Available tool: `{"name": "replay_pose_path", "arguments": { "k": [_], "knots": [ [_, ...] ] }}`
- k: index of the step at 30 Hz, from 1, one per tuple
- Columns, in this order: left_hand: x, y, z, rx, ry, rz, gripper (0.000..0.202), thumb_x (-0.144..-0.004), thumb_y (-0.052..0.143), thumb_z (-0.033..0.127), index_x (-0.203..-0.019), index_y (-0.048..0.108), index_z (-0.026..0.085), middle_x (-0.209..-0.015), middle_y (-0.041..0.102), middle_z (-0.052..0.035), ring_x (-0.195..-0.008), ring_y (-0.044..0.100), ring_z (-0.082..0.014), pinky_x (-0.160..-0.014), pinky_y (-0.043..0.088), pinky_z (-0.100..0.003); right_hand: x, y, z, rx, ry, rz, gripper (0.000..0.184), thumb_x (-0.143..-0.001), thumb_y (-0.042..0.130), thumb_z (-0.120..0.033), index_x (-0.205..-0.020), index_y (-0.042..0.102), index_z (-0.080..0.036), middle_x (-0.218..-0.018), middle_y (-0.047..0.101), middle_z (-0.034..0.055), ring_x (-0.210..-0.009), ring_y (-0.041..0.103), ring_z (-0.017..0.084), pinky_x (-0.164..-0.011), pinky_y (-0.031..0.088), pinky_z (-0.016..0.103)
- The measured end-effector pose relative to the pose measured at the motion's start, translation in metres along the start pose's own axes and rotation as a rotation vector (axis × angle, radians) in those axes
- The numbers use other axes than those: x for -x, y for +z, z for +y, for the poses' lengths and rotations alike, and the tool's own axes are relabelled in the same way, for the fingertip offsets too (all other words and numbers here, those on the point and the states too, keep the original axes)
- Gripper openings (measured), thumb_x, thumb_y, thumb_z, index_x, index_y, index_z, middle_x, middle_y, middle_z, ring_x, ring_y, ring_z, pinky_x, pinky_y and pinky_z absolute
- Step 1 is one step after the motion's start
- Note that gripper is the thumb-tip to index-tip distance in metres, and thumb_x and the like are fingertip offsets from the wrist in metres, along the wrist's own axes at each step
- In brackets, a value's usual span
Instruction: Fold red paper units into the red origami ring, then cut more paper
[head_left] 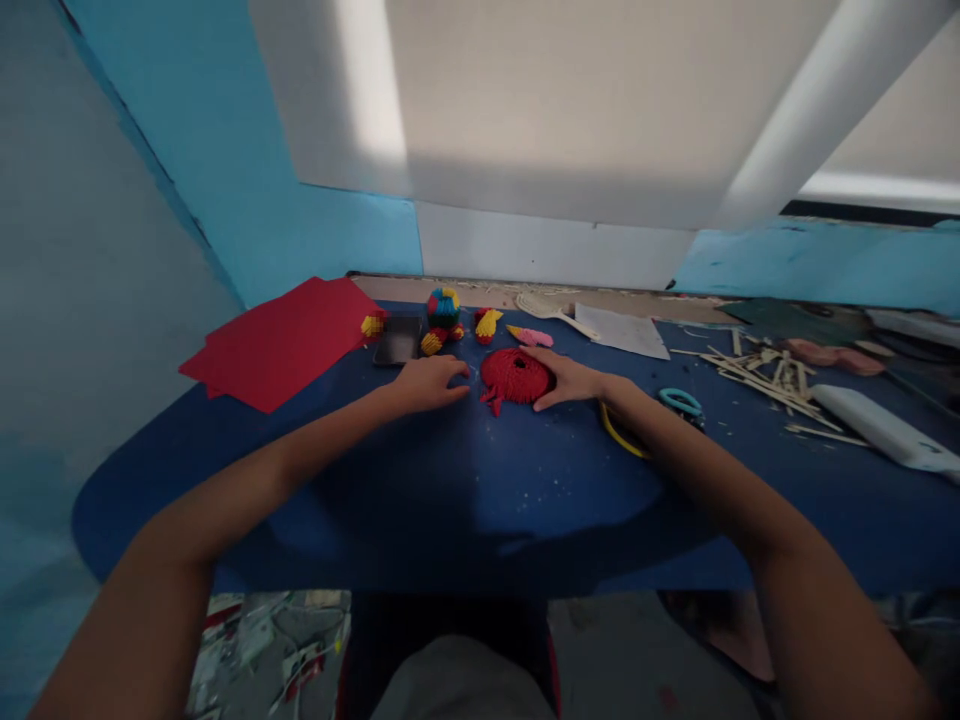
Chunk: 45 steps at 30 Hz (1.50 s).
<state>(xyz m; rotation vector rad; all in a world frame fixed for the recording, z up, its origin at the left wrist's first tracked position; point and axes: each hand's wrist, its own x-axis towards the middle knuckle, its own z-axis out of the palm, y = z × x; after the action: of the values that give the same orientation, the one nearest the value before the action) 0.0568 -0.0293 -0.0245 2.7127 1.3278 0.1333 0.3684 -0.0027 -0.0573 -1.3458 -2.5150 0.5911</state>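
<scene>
Two bare hands showed in my remote feed, over a blue bench (420,510). Most room to move ran from the red folded piece (514,382) down to the near edge, where pale specks dotted the top; more opened leftward, toward the rounded near-left corner. Tighter going lay along the far edge, with a multicolored ball (444,307) and a white sheet (624,330) there, and toward the right end, where wooden sticks (780,380) and a white bottle (885,425) lay. Any lettering on the bottle was too blurred for me to read.

The red piece sat around mid-bench, toward the far edge. I saw its dark hole facing up, its long axis roughly parallel to the near edge, and small tabs sticking out at its near-left side. The right hand (571,380) grasped its right end, fingers on the far side, thumb on the near. The left hand (431,383) was just beside its left end, fingers released and curved, apart from it.
</scene>
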Motion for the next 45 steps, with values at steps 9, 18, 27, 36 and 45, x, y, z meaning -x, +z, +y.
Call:
{"name": "replay_pose_path", "arguments": {
  "k": [9,18,27,36,45],
  "knots": [
    [-0.041,0.012,-0.005,0.343,0.107,0.067,0.073,-0.087,0.059,0.052,-0.146,0.043,0.012,-0.149,0.050,-0.0161,-0.137,0.049,-0.0271,-0.115,0.038,-0.035,0.008,-0.012,-0.005,-0.197,0.089,-0.068,0.106,-0.068,0.080,-0.057,-0.157,0.030,-0.028,-0.158,0.040,0.0107,-0.142,0.044,0.036,-0.118,0.035,0.055],
    [-0.085,0.044,0.020,0.427,0.242,-0.009,0.119,-0.063,0.076,0.065,-0.156,0.024,0.013,-0.161,0.028,-0.0205,-0.149,0.029,-0.0365,-0.124,0.024,-0.046,0.006,-0.008,0.009,-0.100,-0.011,-0.077,0.113,-0.064,0.082,-0.058,-0.157,0.028,-0.025,-0.160,0.037,0.0111,-0.145,0.039,0.034,-0.121,0.029,0.054],
    [-0.085,0.045,0.028,0.404,0.120,-0.083,0.129,-0.062,0.077,0.064,-0.158,0.012,0.010,-0.165,0.009,-0.0257,-0.154,0.010,-0.0393,-0.124,0.016,-0.052,0.006,0.000,0.018,-0.212,0.038,-0.070,0.125,-0.060,0.083,-0.060,-0.160,0.018,-0.021,-0.165,0.023,0.0147,-0.151,0.025,0.036,-0.124,0.021,0.055],
    [-0.090,0.045,0.019,0.408,0.098,-0.026,0.135,-0.058,0.077,0.070,-0.160,0.002,0.020,-0.164,0.020,-0.0218,-0.151,0.021,-0.0412,-0.122,0.011,-0.061,-0.011,-0.006,0.030,-0.086,-0.006,-0.096,0.139,-0.052,0.086,-0.065,-0.161,0.011,-0.024,-0.167,0.016,0.0153,-0.153,0.018,0.037,-0.125,0.015,0.055],
    [-0.084,0.030,0.002,0.518,0.078,-0.159,0.128,-0.068,0.071,0.067,-0.160,-0.001,0.014,-0.165,0.014,-0.0219,-0.152,0.025,-0.0328,-0.122,0.027,-0.046,-0.009,-0.013,0.025,-0.125,-0.048,-0.127,0.137,-0.057,0.086,-0.061,-0.161,0.004,-0.027,-0.168,0.011,0.0128,-0.154,0.017,0.035,-0.125,0.017,0.054]
  ]
}}
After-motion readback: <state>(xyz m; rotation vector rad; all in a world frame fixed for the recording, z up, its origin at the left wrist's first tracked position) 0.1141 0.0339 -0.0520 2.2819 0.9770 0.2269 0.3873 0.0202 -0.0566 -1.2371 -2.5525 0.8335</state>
